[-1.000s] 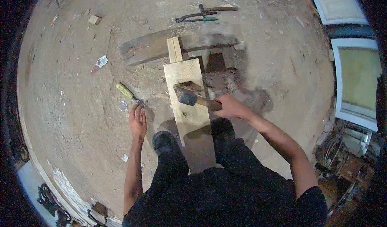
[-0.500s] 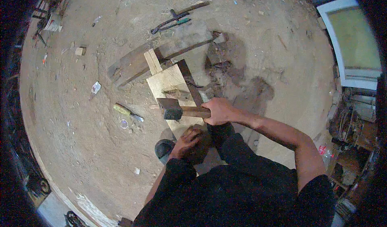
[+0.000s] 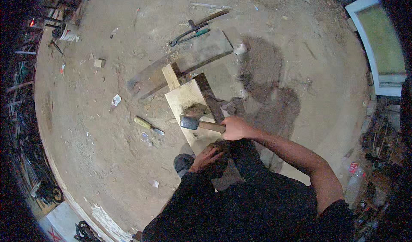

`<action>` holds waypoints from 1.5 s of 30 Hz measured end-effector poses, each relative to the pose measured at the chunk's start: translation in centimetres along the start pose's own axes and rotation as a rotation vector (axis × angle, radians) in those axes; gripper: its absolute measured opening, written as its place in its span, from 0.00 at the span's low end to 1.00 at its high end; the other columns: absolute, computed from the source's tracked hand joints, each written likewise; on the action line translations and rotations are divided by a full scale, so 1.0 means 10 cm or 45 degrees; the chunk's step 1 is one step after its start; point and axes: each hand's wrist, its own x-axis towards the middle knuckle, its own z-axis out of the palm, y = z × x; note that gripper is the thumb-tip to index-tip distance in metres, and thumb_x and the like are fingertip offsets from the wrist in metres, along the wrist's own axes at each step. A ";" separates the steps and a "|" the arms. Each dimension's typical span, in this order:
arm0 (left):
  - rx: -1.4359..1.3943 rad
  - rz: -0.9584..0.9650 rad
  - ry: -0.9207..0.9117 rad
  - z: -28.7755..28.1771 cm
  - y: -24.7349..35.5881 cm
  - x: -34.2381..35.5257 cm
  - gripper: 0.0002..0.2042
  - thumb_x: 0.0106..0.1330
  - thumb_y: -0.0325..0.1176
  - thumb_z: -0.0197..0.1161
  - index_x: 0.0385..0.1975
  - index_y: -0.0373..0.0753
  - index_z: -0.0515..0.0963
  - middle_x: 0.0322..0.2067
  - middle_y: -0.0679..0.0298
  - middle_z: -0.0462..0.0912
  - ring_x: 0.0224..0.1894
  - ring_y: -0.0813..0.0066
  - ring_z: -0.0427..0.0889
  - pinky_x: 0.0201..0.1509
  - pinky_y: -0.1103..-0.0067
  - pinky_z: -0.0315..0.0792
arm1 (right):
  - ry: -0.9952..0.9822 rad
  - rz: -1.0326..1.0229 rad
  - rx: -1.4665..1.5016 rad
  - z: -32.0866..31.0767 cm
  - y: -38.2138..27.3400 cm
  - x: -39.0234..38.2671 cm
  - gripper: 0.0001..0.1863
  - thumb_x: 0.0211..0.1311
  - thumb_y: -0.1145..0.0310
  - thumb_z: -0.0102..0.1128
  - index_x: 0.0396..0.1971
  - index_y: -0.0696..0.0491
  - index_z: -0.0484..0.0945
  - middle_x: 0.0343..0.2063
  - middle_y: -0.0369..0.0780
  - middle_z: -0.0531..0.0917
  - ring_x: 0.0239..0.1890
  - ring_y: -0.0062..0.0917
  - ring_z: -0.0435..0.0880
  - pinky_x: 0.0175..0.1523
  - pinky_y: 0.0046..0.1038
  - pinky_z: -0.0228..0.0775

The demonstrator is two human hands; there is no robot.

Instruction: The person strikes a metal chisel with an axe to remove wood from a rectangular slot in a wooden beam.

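My right hand (image 3: 236, 128) is wrapped round the wooden handle of a hammer (image 3: 189, 122). Its dark blocky head is over a pale wooden board (image 3: 183, 98), near a dark hollow in the wood; whether it touches the board I cannot tell. The board slants away from between my legs, with a narrower wooden piece (image 3: 171, 76) at its far end. My left hand (image 3: 208, 157) lies over my knee by the near end of the board, fingers stretched out and partly in shadow, with nothing visible in it.
A chisel (image 3: 148, 125) with a yellowish handle lies on the dirt floor left of the board. A thick plank (image 3: 206, 55) lies beyond, with pincers (image 3: 183, 35) and a green-handled tool (image 3: 200, 33) behind it. A small wood block (image 3: 99, 63) lies far left; a white-framed panel (image 3: 377, 44) stands far right.
The hammer head has come down closer to the board and its tilt has changed. My left hand stays on my knee. The whole view has shifted slightly.
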 end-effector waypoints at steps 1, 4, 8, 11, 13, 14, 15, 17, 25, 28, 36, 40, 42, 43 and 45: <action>-0.041 -0.008 0.028 -0.10 -0.01 0.03 0.31 0.62 0.29 0.54 0.68 0.48 0.62 0.63 0.56 0.66 0.66 0.52 0.65 0.71 0.65 0.63 | -0.025 0.027 0.029 0.01 0.04 0.08 0.22 0.42 0.59 0.64 0.37 0.57 0.84 0.33 0.55 0.84 0.39 0.49 0.85 0.47 0.45 0.77; -0.057 -0.005 0.062 -0.27 0.06 0.04 0.31 0.59 0.30 0.55 0.67 0.47 0.64 0.64 0.56 0.64 0.66 0.52 0.65 0.70 0.65 0.64 | -0.005 -0.038 -0.005 -0.09 -0.02 0.01 0.21 0.42 0.58 0.64 0.37 0.55 0.85 0.33 0.53 0.85 0.39 0.48 0.85 0.46 0.45 0.77; -0.069 0.174 -0.068 -0.27 0.11 0.13 0.28 0.61 0.31 0.55 0.64 0.44 0.67 0.64 0.55 0.66 0.67 0.52 0.64 0.70 0.65 0.64 | 0.055 -0.184 -0.212 -0.15 -0.02 -0.08 0.21 0.42 0.59 0.64 0.37 0.57 0.83 0.35 0.52 0.84 0.41 0.48 0.84 0.49 0.46 0.74; -0.151 0.362 -0.135 -0.44 0.19 0.45 0.26 0.62 0.31 0.55 0.63 0.42 0.67 0.63 0.54 0.68 0.67 0.52 0.64 0.70 0.65 0.63 | 0.175 -0.393 -0.374 -0.11 0.10 -0.07 0.20 0.42 0.61 0.64 0.35 0.59 0.82 0.37 0.52 0.83 0.44 0.47 0.83 0.51 0.46 0.72; -0.335 0.300 -0.126 -0.40 0.24 0.57 0.24 0.62 0.29 0.56 0.61 0.41 0.68 0.62 0.55 0.69 0.66 0.52 0.65 0.69 0.65 0.64 | 0.227 -0.487 -0.441 -0.16 0.11 -0.08 0.19 0.42 0.62 0.63 0.34 0.59 0.81 0.38 0.52 0.82 0.45 0.46 0.82 0.52 0.46 0.70; -0.518 0.173 -0.111 -0.34 0.27 0.62 0.24 0.62 0.29 0.57 0.60 0.41 0.69 0.61 0.55 0.69 0.66 0.53 0.66 0.68 0.65 0.65 | 0.220 -0.485 -0.444 -0.17 0.10 -0.07 0.19 0.42 0.63 0.63 0.34 0.59 0.80 0.38 0.52 0.82 0.44 0.46 0.82 0.52 0.46 0.70; -0.699 0.045 -0.097 -0.32 0.29 0.63 0.23 0.62 0.28 0.57 0.59 0.41 0.70 0.61 0.55 0.70 0.65 0.53 0.67 0.68 0.66 0.65 | 0.213 -0.483 -0.446 -0.17 0.08 -0.06 0.19 0.41 0.63 0.63 0.33 0.59 0.80 0.37 0.52 0.82 0.44 0.46 0.81 0.52 0.45 0.70; -0.642 -0.080 -0.002 -0.36 0.40 0.68 0.24 0.60 0.27 0.60 0.59 0.41 0.71 0.60 0.56 0.70 0.63 0.54 0.69 0.66 0.66 0.67 | 0.079 -0.384 -0.439 -0.18 0.17 0.00 0.21 0.40 0.63 0.63 0.36 0.58 0.79 0.36 0.50 0.81 0.44 0.46 0.80 0.51 0.45 0.69; -0.545 -0.084 0.081 -0.27 0.40 0.64 0.25 0.58 0.25 0.62 0.59 0.43 0.72 0.55 0.57 0.75 0.59 0.53 0.74 0.63 0.66 0.70 | 0.110 -0.419 -0.113 0.11 0.44 0.13 0.26 0.35 0.59 0.67 0.39 0.57 0.80 0.34 0.51 0.82 0.41 0.48 0.81 0.47 0.47 0.71; -0.706 -0.269 0.081 -0.32 0.43 0.62 0.25 0.58 0.26 0.62 0.58 0.42 0.73 0.53 0.56 0.76 0.58 0.51 0.74 0.63 0.65 0.69 | 0.045 -0.513 0.014 0.06 0.25 -0.06 0.24 0.35 0.59 0.67 0.36 0.57 0.81 0.31 0.53 0.83 0.39 0.50 0.82 0.44 0.47 0.73; -0.543 -0.103 0.218 -0.34 0.43 0.61 0.24 0.58 0.27 0.62 0.58 0.44 0.73 0.55 0.56 0.75 0.58 0.51 0.73 0.63 0.64 0.69 | 0.255 -0.370 -0.131 0.18 0.30 -0.02 0.24 0.35 0.59 0.66 0.35 0.58 0.81 0.31 0.51 0.83 0.40 0.48 0.82 0.46 0.46 0.72; -0.572 -0.180 0.081 -0.34 0.42 0.60 0.25 0.57 0.29 0.63 0.58 0.46 0.73 0.56 0.57 0.74 0.58 0.51 0.73 0.64 0.63 0.68 | 0.362 -0.478 -0.316 0.28 0.46 0.07 0.23 0.35 0.58 0.68 0.34 0.55 0.81 0.34 0.50 0.83 0.40 0.46 0.83 0.46 0.44 0.75; -0.617 -0.188 0.025 -0.29 0.37 0.56 0.26 0.56 0.30 0.65 0.57 0.46 0.74 0.57 0.57 0.73 0.59 0.52 0.73 0.65 0.63 0.67 | 0.322 -0.468 -0.318 0.28 0.51 0.09 0.23 0.35 0.58 0.68 0.34 0.56 0.81 0.34 0.50 0.83 0.39 0.46 0.83 0.47 0.45 0.74; -0.618 -0.167 0.056 -0.28 0.35 0.52 0.26 0.55 0.31 0.66 0.57 0.46 0.74 0.58 0.57 0.73 0.60 0.52 0.72 0.65 0.63 0.67 | 0.252 -0.450 -0.307 0.23 0.48 0.05 0.23 0.36 0.58 0.67 0.35 0.56 0.80 0.35 0.50 0.83 0.41 0.45 0.82 0.47 0.45 0.72; -0.624 -0.115 0.110 -0.27 0.32 0.43 0.26 0.53 0.32 0.66 0.56 0.45 0.75 0.58 0.57 0.73 0.61 0.52 0.72 0.65 0.63 0.67 | 0.117 -0.404 -0.276 0.14 0.40 -0.01 0.24 0.38 0.58 0.66 0.37 0.56 0.79 0.36 0.49 0.81 0.44 0.44 0.79 0.49 0.43 0.67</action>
